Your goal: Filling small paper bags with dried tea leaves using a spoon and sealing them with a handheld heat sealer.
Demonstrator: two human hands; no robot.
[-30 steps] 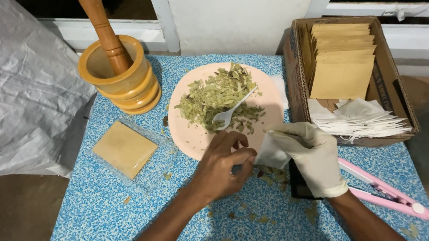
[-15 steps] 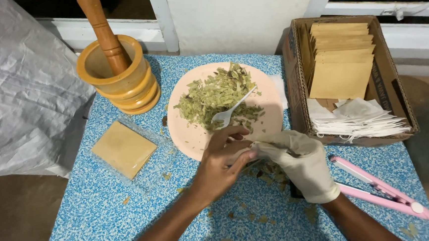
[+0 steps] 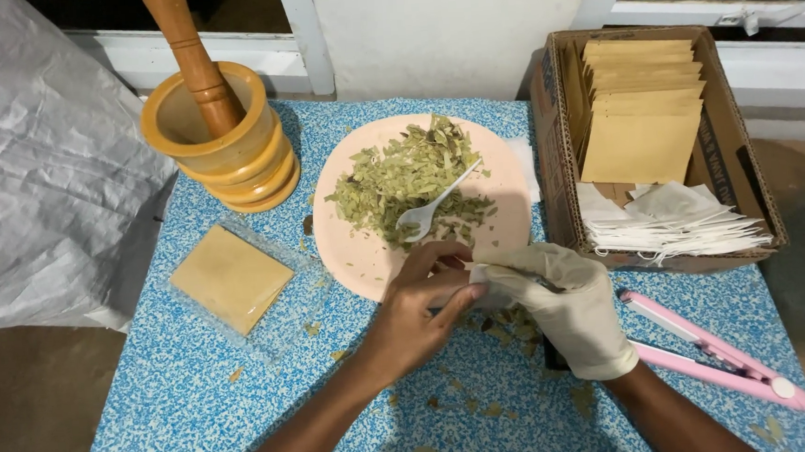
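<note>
on the blue speckled tabletop (image 3: 199, 397), at six o'clock of the round pink plate (image 3: 353, 248) of dried green leaves (image 3: 395, 180), bare left hand (image 3: 417, 309) and gloved right hand (image 3: 566, 304) pinch one small white paper sachet (image 3: 482, 275), whose loose grip might spill crumbs.

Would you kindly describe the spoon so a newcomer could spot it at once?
Find the round pink plate on the blue speckled table, beside the wooden mortar. On its heap of dried leaves lies the small spoon, the only white plastic thing there.

Blue speckled table (image 3: 182, 426) under white window frame (image 3: 302, 37) (brown floor (image 3: 22, 407) below).
</note>
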